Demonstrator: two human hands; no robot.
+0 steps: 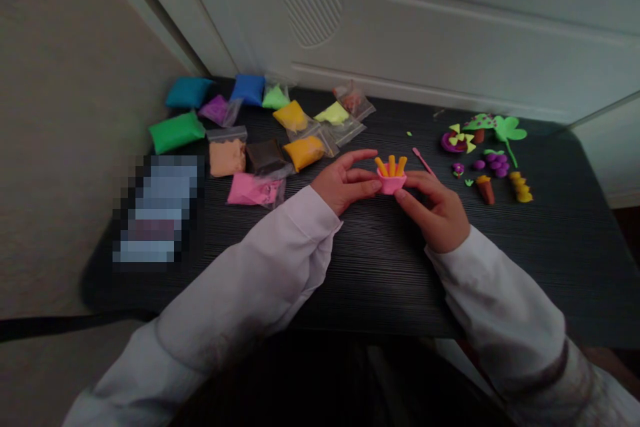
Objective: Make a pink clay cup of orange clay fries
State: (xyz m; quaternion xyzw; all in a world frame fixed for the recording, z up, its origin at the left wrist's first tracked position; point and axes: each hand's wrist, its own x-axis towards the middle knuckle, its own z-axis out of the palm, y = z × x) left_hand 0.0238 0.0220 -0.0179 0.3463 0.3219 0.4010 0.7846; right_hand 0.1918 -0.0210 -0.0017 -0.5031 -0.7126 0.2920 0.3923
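The tabletop (380, 267) looks like dark wood or a wood-look board, matt, with fine grooved lines. The panel (450, 47) behind is pale and smooth with a soft sheen, its raised heart (315, 10) ribbed. The wall (60, 120) looks matt. Clear, crinkled plastic makes the bags (227, 159), catching glossy streaks; the clay inside looks soft and matt. The cup (392, 183) and its sticks (392, 165) look like smooth, matt clay, as do the grapes (499, 164). The sleeves (280, 247) are creased, matt cloth.

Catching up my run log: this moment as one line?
left hand: on pink cup | right hand: on pink cup | inside: yellow sticks | left side: colored bags
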